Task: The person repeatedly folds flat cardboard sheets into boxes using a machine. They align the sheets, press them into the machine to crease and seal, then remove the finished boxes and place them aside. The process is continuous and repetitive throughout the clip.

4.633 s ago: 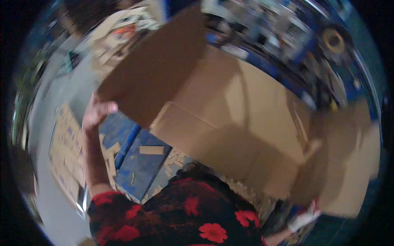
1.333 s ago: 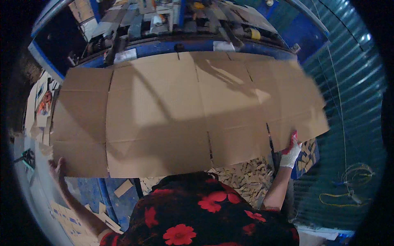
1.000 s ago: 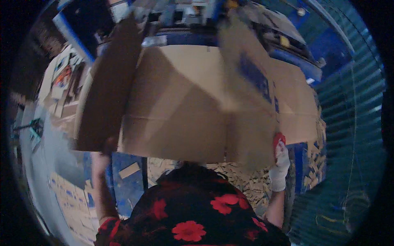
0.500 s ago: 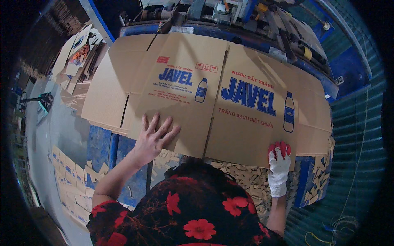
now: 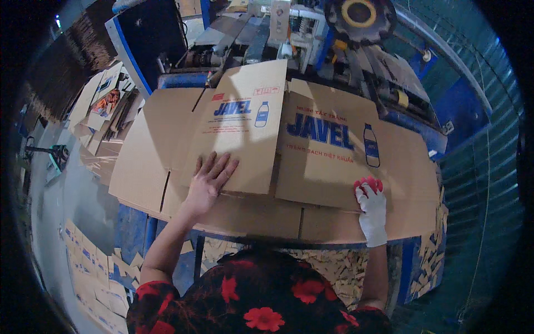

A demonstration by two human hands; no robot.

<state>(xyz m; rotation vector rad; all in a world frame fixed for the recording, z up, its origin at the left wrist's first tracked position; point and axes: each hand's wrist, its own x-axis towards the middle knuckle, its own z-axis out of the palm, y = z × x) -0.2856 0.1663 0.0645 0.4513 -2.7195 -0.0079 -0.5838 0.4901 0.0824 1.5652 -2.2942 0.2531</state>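
A large flattened brown cardboard box point(image 5: 311, 139) with blue print and bottle drawings lies folded on a blue work table point(image 5: 411, 261). My bare left hand point(image 5: 208, 179) presses flat, fingers spread, on the lower edge of the left folded panel. My right hand point(image 5: 371, 205), in a white glove with red fingertips, rests flat on the lower edge of the right folded panel. Both panels are folded inward and meet near the middle. Neither hand grips anything.
A machine with a round yellow-centred wheel point(image 5: 360, 12) and metal parts stands behind the table. Stacks of flat cartons point(image 5: 103, 106) lie at the left. Cardboard scraps point(image 5: 334, 267) litter the floor under the table. More printed sheets point(image 5: 83, 267) lie at lower left.
The box was held up open as one wide sheet, then its side panels were folded inward. It now lies flat on the table with both hands pressing on it.
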